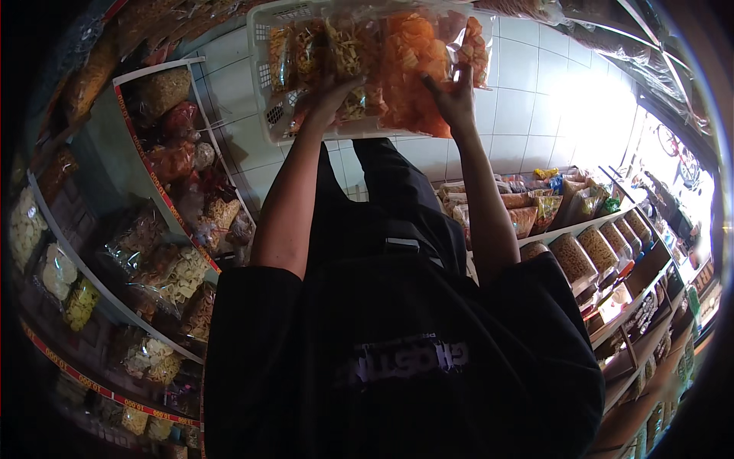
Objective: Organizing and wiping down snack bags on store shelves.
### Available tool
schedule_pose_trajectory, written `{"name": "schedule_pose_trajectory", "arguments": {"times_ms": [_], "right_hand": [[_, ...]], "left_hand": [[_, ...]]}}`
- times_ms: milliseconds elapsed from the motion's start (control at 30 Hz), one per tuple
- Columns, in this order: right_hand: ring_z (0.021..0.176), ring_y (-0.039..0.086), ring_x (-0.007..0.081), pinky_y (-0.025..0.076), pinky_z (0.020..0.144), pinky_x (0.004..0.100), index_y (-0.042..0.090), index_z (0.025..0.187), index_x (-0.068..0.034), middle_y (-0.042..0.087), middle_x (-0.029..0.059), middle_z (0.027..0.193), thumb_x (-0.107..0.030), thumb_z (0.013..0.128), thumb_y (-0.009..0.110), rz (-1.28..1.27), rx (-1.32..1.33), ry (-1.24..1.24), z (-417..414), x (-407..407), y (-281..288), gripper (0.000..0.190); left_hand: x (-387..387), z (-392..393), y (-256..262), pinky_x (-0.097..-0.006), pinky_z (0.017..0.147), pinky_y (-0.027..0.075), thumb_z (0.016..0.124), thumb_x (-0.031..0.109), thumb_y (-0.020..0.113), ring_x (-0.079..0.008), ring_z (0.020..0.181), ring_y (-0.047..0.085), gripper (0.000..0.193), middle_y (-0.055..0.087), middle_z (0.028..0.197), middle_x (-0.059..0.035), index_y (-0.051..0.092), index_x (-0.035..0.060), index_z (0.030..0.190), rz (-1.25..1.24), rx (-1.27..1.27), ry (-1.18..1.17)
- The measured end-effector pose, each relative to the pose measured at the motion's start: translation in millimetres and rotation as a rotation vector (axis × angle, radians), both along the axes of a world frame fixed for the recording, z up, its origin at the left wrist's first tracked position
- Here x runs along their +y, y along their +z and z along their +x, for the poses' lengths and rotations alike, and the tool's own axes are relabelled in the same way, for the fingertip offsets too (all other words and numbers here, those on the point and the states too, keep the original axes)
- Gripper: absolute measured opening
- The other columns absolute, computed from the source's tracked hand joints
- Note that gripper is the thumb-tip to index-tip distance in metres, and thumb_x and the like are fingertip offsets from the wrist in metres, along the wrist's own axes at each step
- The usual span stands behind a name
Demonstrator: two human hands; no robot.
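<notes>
A white plastic crate (275, 123) at the top of the view holds several clear bags of snacks. My left hand (335, 97) reaches over its near side, with fingers pointing right against bags of yellowish snack strips (347, 54). How far those fingers grip is hidden. A large clear bag of orange chips (410, 57) stands right of the middle. My right hand (456, 103) is at this bag's right side, thumb and fingers spread. Close to those fingers is a smaller bag of orange snacks (475, 43). Whether the right hand grips a bag is unclear.
Red-edged shelves (166, 201) with bagged snacks line the left side. On the right, a rack carries snack packets (522, 221) and clear jars (573, 258). Below the crate is a white tiled floor (519, 109). Bright light comes from an opening (682, 166) at far right.
</notes>
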State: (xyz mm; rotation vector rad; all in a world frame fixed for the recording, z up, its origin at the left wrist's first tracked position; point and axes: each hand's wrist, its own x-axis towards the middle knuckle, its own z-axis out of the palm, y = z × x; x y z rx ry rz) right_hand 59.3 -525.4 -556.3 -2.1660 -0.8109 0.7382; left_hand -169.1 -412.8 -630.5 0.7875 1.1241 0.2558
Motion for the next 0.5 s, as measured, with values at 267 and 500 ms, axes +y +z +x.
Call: {"name": "schedule_pose_trajectory", "arguments": {"times_ms": [267,500], "right_hand": [[0.104,0.063,0.0497,0.052,0.084,0.0551,0.038,0.131,-0.005,0.064,0.0284,0.115,-0.043,0.075,0.088,-0.091,-0.135,0.088,-45,37,-1,0.084],[0.103,0.065,0.0486,0.051,0.086,0.0581,0.036,0.131,-0.005,0.067,0.0272,0.112,-0.044,0.078,0.082,-0.39,-0.029,0.275,-85,72,-46,0.08]], "left_hand": [[4,-79,49,-0.0353,0.089,0.056,0.084,0.017,0.083,-0.0214,0.109,0.064,0.064,0.064,0.124,-0.0107,0.047,0.0051,0.135,0.238,0.077,0.255],[-5,-156,159,-0.0354,0.088,0.057,0.09,0.014,0.078,-0.0197,0.112,0.064,0.057,0.064,0.126,-0.0087,0.048,0.0072,0.138,0.184,0.073,0.582]]}}
